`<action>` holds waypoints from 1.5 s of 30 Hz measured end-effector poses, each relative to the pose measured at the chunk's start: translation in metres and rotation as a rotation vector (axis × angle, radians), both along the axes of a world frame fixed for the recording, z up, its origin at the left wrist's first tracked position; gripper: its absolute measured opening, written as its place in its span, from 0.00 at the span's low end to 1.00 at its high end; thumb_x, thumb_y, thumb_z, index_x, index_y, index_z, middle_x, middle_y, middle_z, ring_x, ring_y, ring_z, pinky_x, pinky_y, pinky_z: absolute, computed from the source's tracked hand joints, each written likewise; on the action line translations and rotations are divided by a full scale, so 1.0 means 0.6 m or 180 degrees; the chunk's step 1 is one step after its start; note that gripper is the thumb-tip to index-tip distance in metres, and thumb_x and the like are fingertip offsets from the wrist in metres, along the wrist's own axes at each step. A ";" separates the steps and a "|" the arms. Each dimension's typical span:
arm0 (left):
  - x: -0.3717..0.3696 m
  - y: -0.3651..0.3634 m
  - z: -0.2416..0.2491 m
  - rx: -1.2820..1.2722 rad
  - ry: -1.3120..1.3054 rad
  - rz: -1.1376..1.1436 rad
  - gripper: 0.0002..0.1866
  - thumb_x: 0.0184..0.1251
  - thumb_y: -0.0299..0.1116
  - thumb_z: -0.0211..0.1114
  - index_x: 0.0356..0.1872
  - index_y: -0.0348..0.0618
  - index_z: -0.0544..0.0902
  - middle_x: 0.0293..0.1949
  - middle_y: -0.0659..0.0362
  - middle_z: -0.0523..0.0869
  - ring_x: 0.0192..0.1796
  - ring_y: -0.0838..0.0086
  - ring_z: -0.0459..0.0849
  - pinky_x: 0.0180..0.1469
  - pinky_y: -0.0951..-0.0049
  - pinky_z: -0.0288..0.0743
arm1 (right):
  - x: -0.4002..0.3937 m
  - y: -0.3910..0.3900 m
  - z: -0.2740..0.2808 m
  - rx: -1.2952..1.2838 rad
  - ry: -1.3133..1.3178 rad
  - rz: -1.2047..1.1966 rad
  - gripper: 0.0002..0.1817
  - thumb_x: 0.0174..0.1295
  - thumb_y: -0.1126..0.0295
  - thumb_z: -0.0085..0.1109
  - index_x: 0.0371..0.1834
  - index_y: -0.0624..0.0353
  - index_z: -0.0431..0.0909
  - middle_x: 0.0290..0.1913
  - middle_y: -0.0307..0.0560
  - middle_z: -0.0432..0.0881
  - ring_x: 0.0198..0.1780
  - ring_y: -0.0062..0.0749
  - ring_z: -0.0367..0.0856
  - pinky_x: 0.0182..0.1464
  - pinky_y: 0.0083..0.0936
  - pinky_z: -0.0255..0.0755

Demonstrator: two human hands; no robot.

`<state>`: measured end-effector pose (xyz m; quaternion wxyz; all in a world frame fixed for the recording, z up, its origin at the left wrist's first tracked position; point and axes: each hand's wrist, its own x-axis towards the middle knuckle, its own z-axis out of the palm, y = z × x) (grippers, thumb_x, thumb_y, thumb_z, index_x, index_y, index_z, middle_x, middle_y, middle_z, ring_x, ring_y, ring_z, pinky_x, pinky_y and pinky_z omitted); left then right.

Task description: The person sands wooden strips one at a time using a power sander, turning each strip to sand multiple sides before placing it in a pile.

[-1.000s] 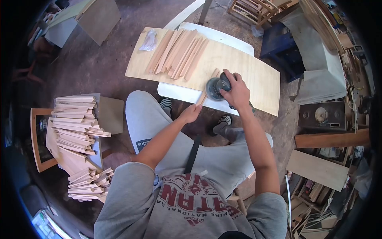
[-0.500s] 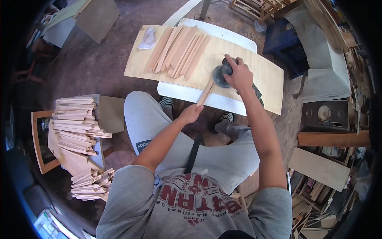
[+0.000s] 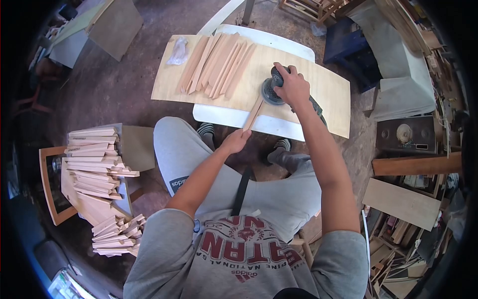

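Note:
My right hand (image 3: pixel 293 88) is closed around the top of a dark orbital sander (image 3: pixel 271 92), whose round pad rests at the far end of a wooden strip (image 3: pixel 253 113). Gripped by my left hand (image 3: pixel 236 141), the strip's near end sticks out past the board's edge toward me. The pad covers the strip's far end. Under both lies a pale plywood board (image 3: pixel 318 94) on a white table (image 3: pixel 279 127). Left of the sander, a row of several wooden strips (image 3: pixel 216 65) lies side by side on the board.
A clear plastic bag (image 3: pixel 178 51) sits at the board's left end. Stacks of cut wood pieces (image 3: pixel 94 162) stand at my left, by a wooden frame (image 3: pixel 44 184). On the right are a blue stool (image 3: pixel 351 50), a speaker panel (image 3: pixel 406 134) and a plywood sheet (image 3: pixel 401 203).
The whole view has shifted slightly, with table and hands appearing a little further left. The sander stays at the strip's far end, and both hands keep their holds.

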<state>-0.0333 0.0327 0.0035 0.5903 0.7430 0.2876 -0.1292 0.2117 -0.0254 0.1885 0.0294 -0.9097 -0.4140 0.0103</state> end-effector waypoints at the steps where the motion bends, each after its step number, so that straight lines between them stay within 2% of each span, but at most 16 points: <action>1: 0.002 0.000 0.000 0.0038 0.0005 -0.0020 0.32 0.84 0.56 0.51 0.58 0.32 0.84 0.55 0.32 0.87 0.64 0.39 0.82 0.66 0.51 0.74 | 0.000 0.000 -0.002 0.0071 -0.0049 0.0042 0.45 0.51 0.60 0.77 0.76 0.24 0.70 0.64 0.51 0.80 0.52 0.56 0.88 0.48 0.48 0.87; 6: 0.003 -0.002 -0.015 0.0135 0.0087 -0.0031 0.33 0.84 0.58 0.49 0.58 0.33 0.84 0.55 0.33 0.87 0.65 0.39 0.82 0.67 0.49 0.74 | -0.094 -0.019 -0.001 0.0161 0.0103 0.0464 0.45 0.51 0.61 0.78 0.76 0.27 0.70 0.64 0.52 0.78 0.53 0.57 0.87 0.46 0.48 0.87; 10: -0.004 -0.008 0.008 0.0322 0.0165 0.0073 0.33 0.84 0.59 0.48 0.58 0.36 0.84 0.55 0.34 0.87 0.64 0.38 0.82 0.66 0.48 0.74 | -0.139 -0.022 -0.002 0.0226 0.0073 0.0710 0.46 0.50 0.62 0.78 0.76 0.27 0.70 0.62 0.52 0.78 0.52 0.57 0.86 0.43 0.46 0.87; 19: -0.006 -0.002 -0.002 0.0204 0.0321 -0.0015 0.32 0.84 0.59 0.50 0.57 0.37 0.83 0.52 0.36 0.88 0.62 0.39 0.83 0.63 0.49 0.76 | 0.029 0.033 -0.009 0.0263 -0.0005 0.0060 0.44 0.53 0.62 0.76 0.77 0.26 0.69 0.62 0.50 0.79 0.54 0.56 0.87 0.48 0.47 0.87; 25: -0.008 0.002 -0.014 0.0150 0.0126 -0.0056 0.31 0.84 0.58 0.50 0.53 0.35 0.83 0.46 0.37 0.88 0.57 0.39 0.85 0.58 0.50 0.77 | 0.051 0.049 -0.014 0.0283 0.0062 0.0011 0.44 0.54 0.62 0.76 0.77 0.25 0.69 0.63 0.49 0.79 0.55 0.54 0.86 0.50 0.47 0.87; 31: -0.007 0.004 -0.016 0.0067 0.0108 -0.0098 0.31 0.84 0.58 0.50 0.52 0.34 0.83 0.45 0.36 0.88 0.56 0.38 0.85 0.58 0.49 0.77 | -0.020 0.024 -0.007 0.0337 0.0152 0.0277 0.43 0.53 0.61 0.77 0.75 0.27 0.70 0.63 0.49 0.79 0.56 0.53 0.86 0.50 0.47 0.87; 37: -0.003 0.001 0.008 0.0294 0.0338 0.0028 0.33 0.84 0.59 0.48 0.56 0.35 0.84 0.49 0.35 0.88 0.60 0.37 0.84 0.61 0.48 0.76 | -0.122 -0.020 -0.003 0.0294 0.0152 0.0640 0.47 0.50 0.61 0.80 0.76 0.25 0.68 0.63 0.48 0.78 0.52 0.52 0.87 0.43 0.46 0.88; 40: -0.008 0.001 -0.008 0.0367 0.0251 0.0030 0.33 0.84 0.60 0.48 0.57 0.36 0.84 0.50 0.35 0.89 0.60 0.37 0.84 0.62 0.48 0.75 | -0.119 -0.022 -0.003 0.0278 0.0131 0.0644 0.46 0.50 0.61 0.80 0.76 0.26 0.69 0.63 0.47 0.77 0.52 0.52 0.87 0.43 0.45 0.88; 41: -0.009 0.000 -0.015 0.0383 0.0149 0.0056 0.30 0.84 0.59 0.49 0.51 0.36 0.82 0.42 0.43 0.85 0.50 0.49 0.82 0.53 0.54 0.74 | -0.104 -0.019 -0.008 0.0428 0.0157 0.0602 0.44 0.50 0.63 0.78 0.74 0.27 0.71 0.60 0.49 0.79 0.52 0.54 0.86 0.43 0.46 0.87; 43: -0.011 0.001 -0.029 0.0426 -0.0075 0.0115 0.29 0.86 0.57 0.52 0.39 0.37 0.79 0.25 0.60 0.79 0.29 0.73 0.78 0.35 0.66 0.72 | -0.065 -0.008 -0.013 0.0437 0.0074 0.0432 0.43 0.51 0.63 0.77 0.74 0.27 0.71 0.60 0.49 0.79 0.53 0.54 0.86 0.45 0.46 0.87; 45: -0.009 0.003 -0.025 0.0287 0.0090 0.0048 0.30 0.84 0.58 0.51 0.48 0.36 0.82 0.37 0.47 0.86 0.45 0.52 0.84 0.50 0.56 0.75 | -0.027 0.003 -0.009 0.0380 0.0009 0.0229 0.41 0.52 0.64 0.75 0.73 0.27 0.72 0.60 0.49 0.80 0.53 0.53 0.86 0.48 0.46 0.86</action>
